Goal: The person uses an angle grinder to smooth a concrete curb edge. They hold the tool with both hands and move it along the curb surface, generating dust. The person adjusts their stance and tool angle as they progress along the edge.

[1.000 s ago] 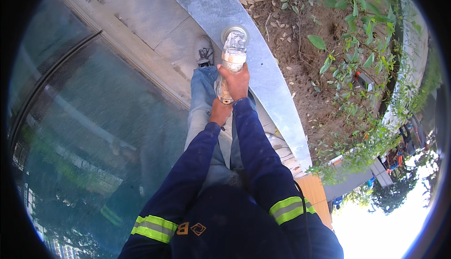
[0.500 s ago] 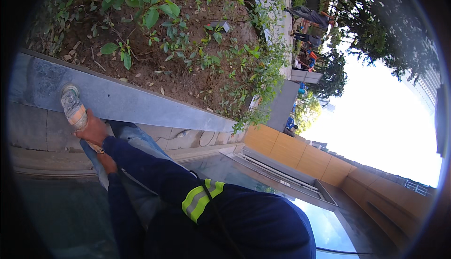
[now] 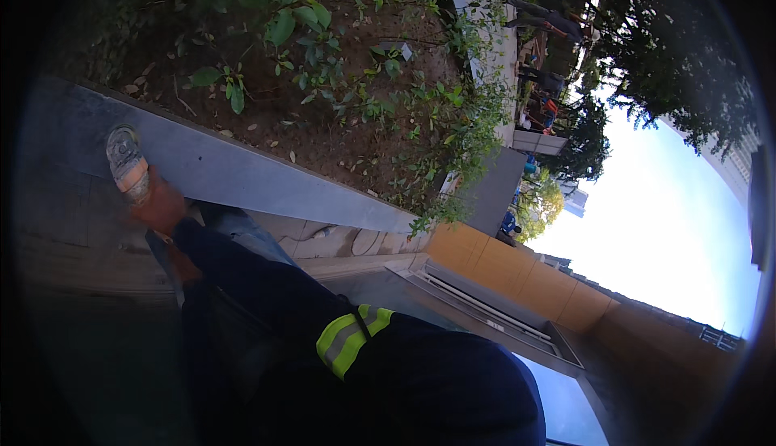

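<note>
A dusty angle grinder (image 3: 129,167) with an orange-tan band rests its head on the grey stone coping (image 3: 242,171) at the left. My right hand (image 3: 160,203) is closed round its body, just behind the band. Lower down, my left hand (image 3: 186,266) is wrapped round the rear end of the tool, partly hidden by the right hand and sleeve. Both sleeves are dark blue, with a yellow-green reflective band (image 3: 352,341) on the right one. The disc under the grinder's head is barely visible.
A soil bed (image 3: 323,114) with leafy shrubs borders the coping. Below it run paving (image 3: 65,211) and a glazed wall (image 3: 89,349). A cable (image 3: 323,232) lies on the ground. Tan panels (image 3: 501,268) stand at right; several people are farther off. The whole scene appears tilted sideways.
The grinder has slid slightly along the coping, towards its left end, with both hands still on it. My view has shifted a little, and the near area looks darker.
</note>
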{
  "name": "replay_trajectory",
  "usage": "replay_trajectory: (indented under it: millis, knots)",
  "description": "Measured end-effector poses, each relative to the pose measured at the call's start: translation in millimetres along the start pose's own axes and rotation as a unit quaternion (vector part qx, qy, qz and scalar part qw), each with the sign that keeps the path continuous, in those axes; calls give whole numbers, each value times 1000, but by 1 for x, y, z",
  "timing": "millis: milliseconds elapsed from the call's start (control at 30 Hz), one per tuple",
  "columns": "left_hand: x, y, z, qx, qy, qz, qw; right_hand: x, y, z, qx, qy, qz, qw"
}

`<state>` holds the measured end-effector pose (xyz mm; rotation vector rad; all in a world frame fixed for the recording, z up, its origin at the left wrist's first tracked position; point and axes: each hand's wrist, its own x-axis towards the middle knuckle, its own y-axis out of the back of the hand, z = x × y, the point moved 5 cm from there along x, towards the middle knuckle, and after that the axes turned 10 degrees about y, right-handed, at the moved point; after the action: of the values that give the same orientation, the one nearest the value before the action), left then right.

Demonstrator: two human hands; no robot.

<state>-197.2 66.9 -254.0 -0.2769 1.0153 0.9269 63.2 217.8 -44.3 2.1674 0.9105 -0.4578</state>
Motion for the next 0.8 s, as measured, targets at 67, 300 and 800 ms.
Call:
replay_trajectory:
  millis: [67,300,800]
  knots:
    - [-34,11,15,52,8,-13,999,-14,2,-5,-10,-3,-46,999]
    - [-132,-39,216,35,191,-79,978,-27,57,52,-50,-66,50,995]
    - [-118,-14,223,-80,142,-65,985,-21,22,24,-49,-11,-4,999]
